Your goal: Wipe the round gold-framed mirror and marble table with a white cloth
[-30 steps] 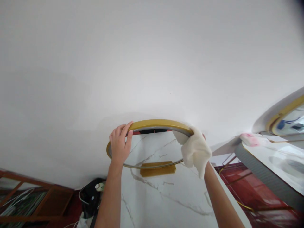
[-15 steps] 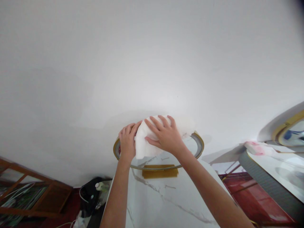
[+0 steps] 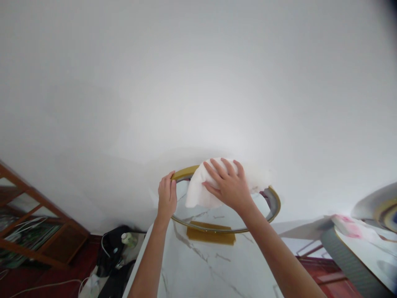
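Observation:
An oval mirror (image 3: 276,209) with a gold frame stands on a marble-patterned tabletop (image 3: 214,269), close to the white wall. My left hand (image 3: 167,194) grips the upper left of its frame, fingers over the rim. Over the top of the mirror drapes a white cloth (image 3: 198,190), hanging down across part of the glass. Pressing the cloth against the rim is my right hand (image 3: 228,184), its fingers lying over the top. The mirror's gold base (image 3: 211,235) rests on the tabletop.
To the right, a second table (image 3: 366,252) carries a pink-and-white soft packet (image 3: 347,225) and another gold-rimmed mirror (image 3: 389,213). A wooden cabinet (image 3: 37,207) stands at left. Beside it on the floor are a black bag (image 3: 108,252), a bottle (image 3: 128,239) and cables.
My left hand has moved away from the cloth's edge along the frame, baring the gold rim between. My right hand and the cloth sit farther right in view; the camera has shifted too.

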A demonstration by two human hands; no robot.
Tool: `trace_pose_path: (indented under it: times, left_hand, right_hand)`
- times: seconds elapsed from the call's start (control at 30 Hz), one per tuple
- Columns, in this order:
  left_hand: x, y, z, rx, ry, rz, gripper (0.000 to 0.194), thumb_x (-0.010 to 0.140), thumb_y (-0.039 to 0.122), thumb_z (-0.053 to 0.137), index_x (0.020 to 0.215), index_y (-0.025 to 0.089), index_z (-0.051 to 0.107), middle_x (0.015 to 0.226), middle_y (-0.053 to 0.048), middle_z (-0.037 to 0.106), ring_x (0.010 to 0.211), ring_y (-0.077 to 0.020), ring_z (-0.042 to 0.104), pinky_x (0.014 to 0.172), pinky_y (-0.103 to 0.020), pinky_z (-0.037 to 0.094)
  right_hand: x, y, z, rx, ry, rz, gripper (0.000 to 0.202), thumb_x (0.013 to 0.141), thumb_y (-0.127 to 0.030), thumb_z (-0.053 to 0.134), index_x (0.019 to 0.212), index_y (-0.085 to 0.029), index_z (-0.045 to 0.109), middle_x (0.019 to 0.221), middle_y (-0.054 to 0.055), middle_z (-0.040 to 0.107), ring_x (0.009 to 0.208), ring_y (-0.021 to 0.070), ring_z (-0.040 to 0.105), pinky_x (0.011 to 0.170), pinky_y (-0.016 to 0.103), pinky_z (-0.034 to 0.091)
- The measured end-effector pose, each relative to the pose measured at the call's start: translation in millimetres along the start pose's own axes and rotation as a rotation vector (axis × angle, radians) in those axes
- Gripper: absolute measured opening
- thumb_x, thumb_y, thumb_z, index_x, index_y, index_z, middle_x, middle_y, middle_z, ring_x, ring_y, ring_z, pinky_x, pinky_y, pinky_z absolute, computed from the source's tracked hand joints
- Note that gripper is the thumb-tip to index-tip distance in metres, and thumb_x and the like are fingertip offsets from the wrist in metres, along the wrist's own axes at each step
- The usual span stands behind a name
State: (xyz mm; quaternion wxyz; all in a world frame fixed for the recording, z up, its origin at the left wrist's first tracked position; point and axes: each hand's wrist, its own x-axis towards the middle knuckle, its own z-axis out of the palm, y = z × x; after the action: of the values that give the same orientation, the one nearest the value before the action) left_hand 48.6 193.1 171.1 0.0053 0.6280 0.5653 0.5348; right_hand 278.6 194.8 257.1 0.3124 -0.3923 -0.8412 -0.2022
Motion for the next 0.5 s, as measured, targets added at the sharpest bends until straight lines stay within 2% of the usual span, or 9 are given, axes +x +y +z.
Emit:
trace_pose_path:
  times: [0.1, 0.27, 0.33, 0.4, 0.5]
  left_hand:
    - [-3, -7, -2.6, -0.064, -0.011, -0.019, 0.039, 0.098, 0.035, 0.025, 0.130, 0.022, 0.042, 0.124, -0.009, 0.052, 0.118, -0.0178, 0.046, 0.104, -0.041, 0.033]
    - [-2, -12, -12.8, -0.202, -0.144, -0.043, 0.041, 0.097, 0.038, 0.026, 0.133, 0.023, 0.039, 0.133, -0.009, 0.047, 0.125, -0.0170, 0.042, 0.108, -0.040, 0.031]
    - [-3, -16, -15.9, -0.241, -0.169, -0.059, 0.042, 0.097, 0.040, 0.026, 0.134, 0.024, 0.039, 0.135, -0.008, 0.046, 0.127, -0.0165, 0.041, 0.110, -0.039, 0.029]
    - [-5, -21, -18.1, -0.272, -0.169, -0.081, 0.043, 0.097, 0.041, 0.026, 0.135, 0.024, 0.040, 0.137, -0.007, 0.045, 0.129, -0.0162, 0.039, 0.112, -0.038, 0.027]
    - [-6, -31, -20.6, -0.345, -0.183, -0.133, 0.046, 0.096, 0.044, 0.026, 0.134, 0.023, 0.042, 0.138, -0.007, 0.045, 0.130, -0.0166, 0.039, 0.112, -0.036, 0.026]
  right_hand:
    - [5, -11, 5, 0.008, 0.007, -0.025, 0.060, 0.090, -0.045, 0.048, 0.144, -0.034, 0.023, 0.143, 0.004, 0.039, 0.131, 0.0353, 0.032, 0.107, 0.065, 0.017]
    - [4, -33, 30, 0.050, 0.055, -0.097, 0.053, 0.093, -0.026, 0.046, 0.141, -0.041, 0.027, 0.144, -0.003, 0.037, 0.137, 0.0293, 0.024, 0.109, 0.066, 0.012]
    - [-1, -42, 45, 0.083, 0.039, -0.146, 0.054, 0.093, -0.019, 0.043, 0.139, -0.043, 0.029, 0.143, -0.005, 0.039, 0.137, 0.0255, 0.024, 0.110, 0.064, 0.013]
    - [-8, -51, 64, 0.136, 0.000, -0.228, 0.055, 0.092, -0.015, 0.041, 0.138, -0.043, 0.030, 0.142, -0.007, 0.040, 0.136, 0.0211, 0.027, 0.112, 0.057, 0.018]
    - [-22, -66, 101, 0.183, -0.081, -0.382, 0.056, 0.090, -0.012, 0.042, 0.139, -0.036, 0.032, 0.143, -0.005, 0.040, 0.135, 0.0170, 0.029, 0.113, 0.045, 0.025]
